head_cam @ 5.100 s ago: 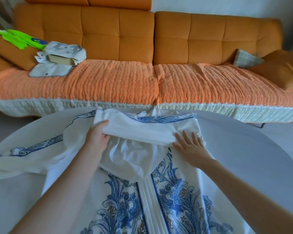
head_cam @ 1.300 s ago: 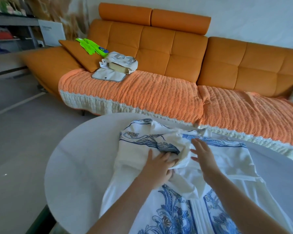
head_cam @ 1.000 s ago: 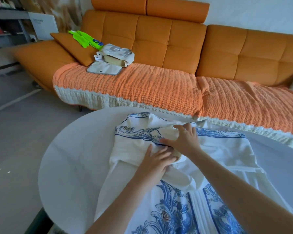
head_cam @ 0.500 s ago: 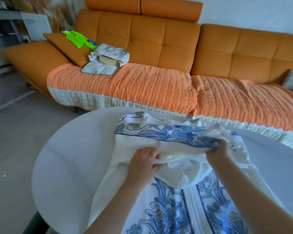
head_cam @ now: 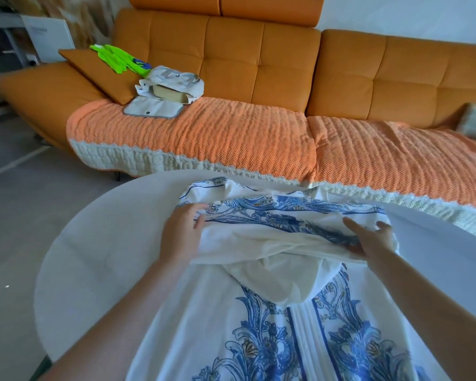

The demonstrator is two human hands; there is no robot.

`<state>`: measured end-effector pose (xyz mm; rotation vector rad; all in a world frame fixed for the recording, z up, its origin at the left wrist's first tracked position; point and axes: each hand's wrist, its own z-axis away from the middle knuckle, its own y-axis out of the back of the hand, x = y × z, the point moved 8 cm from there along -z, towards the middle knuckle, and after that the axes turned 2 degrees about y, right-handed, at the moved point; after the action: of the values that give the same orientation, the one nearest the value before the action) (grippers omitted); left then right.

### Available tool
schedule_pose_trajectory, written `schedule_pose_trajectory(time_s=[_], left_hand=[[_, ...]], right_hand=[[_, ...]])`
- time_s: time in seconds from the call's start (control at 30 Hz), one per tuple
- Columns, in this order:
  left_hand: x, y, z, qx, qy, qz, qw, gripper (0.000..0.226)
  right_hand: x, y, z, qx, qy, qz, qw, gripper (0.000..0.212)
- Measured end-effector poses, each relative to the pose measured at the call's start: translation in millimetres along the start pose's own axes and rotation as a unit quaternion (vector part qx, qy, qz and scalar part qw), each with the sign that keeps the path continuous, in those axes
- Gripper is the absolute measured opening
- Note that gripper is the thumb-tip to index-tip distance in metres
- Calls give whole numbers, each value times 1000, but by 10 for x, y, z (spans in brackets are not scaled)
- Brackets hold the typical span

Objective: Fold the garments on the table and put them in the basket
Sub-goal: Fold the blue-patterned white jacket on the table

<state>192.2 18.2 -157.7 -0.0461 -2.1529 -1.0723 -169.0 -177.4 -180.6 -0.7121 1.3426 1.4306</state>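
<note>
A white garment with a blue floral print (head_cam: 272,339) lies spread on the round white table (head_cam: 94,257), running from the far edge down towards me. Its far end is folded back into a thick band with a blue patterned border on top. My left hand (head_cam: 182,232) grips the left end of that band, thumb on top and fingers tucked under the white cloth. My right hand (head_cam: 374,237) lies on the right end of the band with thumb and fingers spread. No basket is in view.
An orange sofa (head_cam: 259,64) with a knitted orange throw (head_cam: 231,138) stands just behind the table. On its left seat lie a pale fabric bag (head_cam: 173,83), a flat grey pouch (head_cam: 153,108) and green gloves (head_cam: 116,57). Grey floor shows left of the table.
My left hand has slid from the middle of the band out to its left end. My right hand has loosened its grip and spread its fingers. The folded band now lies wider and flatter.
</note>
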Motion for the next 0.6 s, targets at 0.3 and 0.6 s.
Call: schedule_pose_trajectory(time_s=[0.3,0.6], left_hand=[[-513,-163,-605,-91,25,-67,993,19],[-882,-88,-715,-23,152,-7,988,17]], right_hand=[[-243,-199,-311,-163,164,242,942,51],[-705,-57,-282,-138,134,46,980,22]])
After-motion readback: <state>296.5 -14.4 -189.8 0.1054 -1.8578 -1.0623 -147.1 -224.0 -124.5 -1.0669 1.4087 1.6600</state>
